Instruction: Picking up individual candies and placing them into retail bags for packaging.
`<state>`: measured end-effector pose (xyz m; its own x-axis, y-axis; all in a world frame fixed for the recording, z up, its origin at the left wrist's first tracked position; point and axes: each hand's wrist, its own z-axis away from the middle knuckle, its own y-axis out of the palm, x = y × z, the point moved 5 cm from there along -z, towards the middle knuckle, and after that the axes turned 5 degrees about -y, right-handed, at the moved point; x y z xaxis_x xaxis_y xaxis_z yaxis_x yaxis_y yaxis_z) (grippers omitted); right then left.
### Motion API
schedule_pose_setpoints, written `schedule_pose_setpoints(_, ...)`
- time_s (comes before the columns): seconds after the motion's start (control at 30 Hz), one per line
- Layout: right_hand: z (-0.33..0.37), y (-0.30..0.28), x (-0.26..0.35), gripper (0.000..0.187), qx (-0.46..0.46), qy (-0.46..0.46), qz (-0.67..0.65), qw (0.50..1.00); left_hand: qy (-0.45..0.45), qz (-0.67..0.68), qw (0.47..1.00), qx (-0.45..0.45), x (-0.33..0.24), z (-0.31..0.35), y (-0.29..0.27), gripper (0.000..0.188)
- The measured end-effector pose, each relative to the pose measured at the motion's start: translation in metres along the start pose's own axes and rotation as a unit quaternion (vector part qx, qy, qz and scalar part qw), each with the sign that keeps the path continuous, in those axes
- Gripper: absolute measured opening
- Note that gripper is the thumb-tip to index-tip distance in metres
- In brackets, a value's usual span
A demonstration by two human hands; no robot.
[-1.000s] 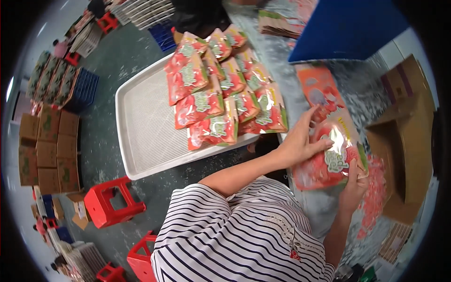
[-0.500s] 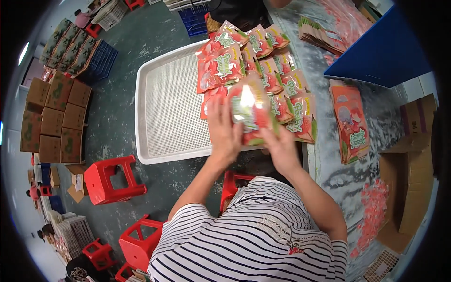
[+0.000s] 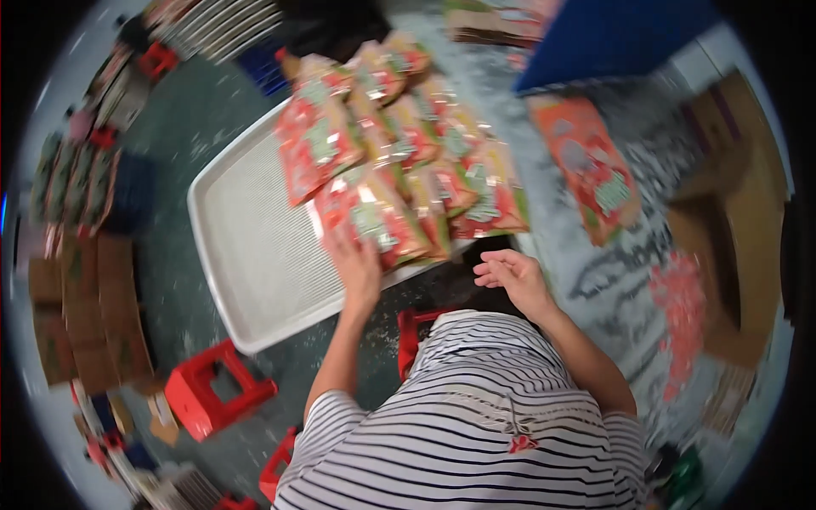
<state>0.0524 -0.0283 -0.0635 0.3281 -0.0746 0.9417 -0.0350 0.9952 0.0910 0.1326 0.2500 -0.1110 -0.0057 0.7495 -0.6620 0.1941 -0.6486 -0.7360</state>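
A white perforated tray [image 3: 262, 229] holds rows of shiny red and pink pouches [image 3: 410, 140], which overlap and fill its right side. At the near edge of the rows lies one pouch [image 3: 374, 212], flat on the others. My left hand [image 3: 353, 265] rests against the near left edge of this pouch, its fingers stretched out and slightly blurred. My right hand [image 3: 517, 276] holds nothing. It hovers off the tray's near right corner beside the table, fingers loosely bent and apart.
On the grey marbled table [image 3: 586, 297] at right lie a stack of flat red pouches [image 3: 586, 166], a heap of small pink packets [image 3: 680, 314] and an opened cardboard box [image 3: 739, 255]. A blue panel [image 3: 612, 42] stands behind. Red stools [image 3: 212, 387] and stacked cartons [image 3: 85, 310] occupy the left floor.
The pouch between my hands has been laid onto the near rows in the tray. My right hand has let go and drawn back toward me. The whole view has turned and shifted.
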Motion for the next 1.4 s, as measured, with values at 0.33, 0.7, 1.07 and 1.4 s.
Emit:
schedule_pose_setpoints(0.33, 0.108, -0.147, -0.037, 0.027, -0.305, -0.058, -0.016, 0.950, 0.135, 0.038, 0.989, -0.040, -0.086, -0.038, -0.032, 0.051)
schedule_pose_setpoints(0.7, 0.026, -0.224, 0.003, 0.052, -0.469, 0.021, 0.115, 0.876, 0.390, 0.066, 0.887, 0.240, -0.275, 0.063, 0.071, 0.048)
schedule_pose_setpoints(1.07, 0.014, -0.255, -0.020, 0.028, -0.515, -0.039, 0.130, 0.846, 0.330, 0.007, 0.908, 0.256, -0.236, 0.069, 0.066, 0.042)
schedule_pose_setpoints(1.4, 0.091, -0.250, -0.001, 0.031, -0.523, -0.083, 0.170, 0.831, 0.416, 0.051, 0.863, 0.282, -0.284, 0.086, 0.071, 0.042)
